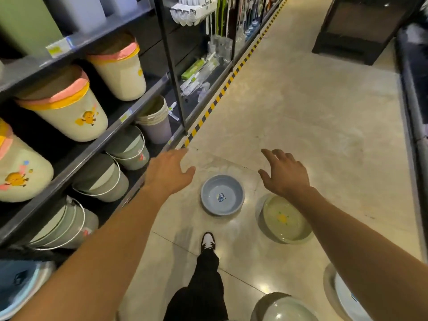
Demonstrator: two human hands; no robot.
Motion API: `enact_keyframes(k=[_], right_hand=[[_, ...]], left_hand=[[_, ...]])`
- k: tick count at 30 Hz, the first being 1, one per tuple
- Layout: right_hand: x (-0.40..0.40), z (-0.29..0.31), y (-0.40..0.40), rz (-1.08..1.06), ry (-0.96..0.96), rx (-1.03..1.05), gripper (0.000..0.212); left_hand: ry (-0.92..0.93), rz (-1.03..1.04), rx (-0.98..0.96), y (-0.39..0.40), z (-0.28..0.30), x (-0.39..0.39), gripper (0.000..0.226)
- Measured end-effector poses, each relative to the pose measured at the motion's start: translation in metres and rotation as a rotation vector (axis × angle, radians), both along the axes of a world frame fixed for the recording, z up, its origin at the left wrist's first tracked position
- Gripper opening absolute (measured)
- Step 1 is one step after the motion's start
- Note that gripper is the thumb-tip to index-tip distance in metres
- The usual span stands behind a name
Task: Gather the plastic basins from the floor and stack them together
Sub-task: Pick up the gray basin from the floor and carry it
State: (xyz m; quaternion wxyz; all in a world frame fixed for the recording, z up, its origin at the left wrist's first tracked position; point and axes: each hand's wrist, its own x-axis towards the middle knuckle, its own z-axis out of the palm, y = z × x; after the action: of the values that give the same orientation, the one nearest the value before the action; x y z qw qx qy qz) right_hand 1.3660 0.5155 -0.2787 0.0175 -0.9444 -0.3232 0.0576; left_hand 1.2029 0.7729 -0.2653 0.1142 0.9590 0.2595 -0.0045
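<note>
Open floor [301,107] ahead of both hands, shelving [76,156] edging the left; left hand [168,173] and right hand [286,174] spread wide, empty, above blue basin [222,195] and green basin [286,220].

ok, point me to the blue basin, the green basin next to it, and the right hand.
blue basin [222,195]: head view, inner bottom near the sticker.
green basin [285,218]: head view, inner bottom by the yellow print.
right hand [286,174]: head view, back of the hand.

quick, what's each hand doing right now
Left hand: open, holding nothing.
Right hand: open, fingers spread, holding nothing.
</note>
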Motion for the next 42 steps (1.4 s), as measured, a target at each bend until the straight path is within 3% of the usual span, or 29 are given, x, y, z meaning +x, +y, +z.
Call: enact_keyframes(k=[6,12,17,28,35,42], right_hand=[[0.091,-0.076,0.081,-0.068,0.146,-0.029,0.063],[0.158,-0.197,0.129,-0.15,0.332,-0.066,0.061],[0.192,-0.343,0.136,-0.154,0.41,-0.134,0.064],[0.253,-0.695,0.121,-0.317,0.355,-0.125,0.074],[0.261,-0.799,0.131,-0.365,0.52,-0.087,0.085],[0.268,-0.798,0.134,-0.388,0.473,0.027,0.068]], left_hand=[[0.092,0.003,-0.09,0.077,-0.078,0.108,0.066],[0.09,0.142,-0.248,0.108,-0.196,0.185,0.064],[0.217,0.16,-0.363,0.104,-0.347,0.2,0.067],[0.32,0.316,-0.404,0.119,-0.704,0.224,0.079],[0.195,0.545,-0.534,0.108,-0.802,0.224,0.108],[0.119,0.648,-0.683,0.094,-0.814,0.212,0.085]])
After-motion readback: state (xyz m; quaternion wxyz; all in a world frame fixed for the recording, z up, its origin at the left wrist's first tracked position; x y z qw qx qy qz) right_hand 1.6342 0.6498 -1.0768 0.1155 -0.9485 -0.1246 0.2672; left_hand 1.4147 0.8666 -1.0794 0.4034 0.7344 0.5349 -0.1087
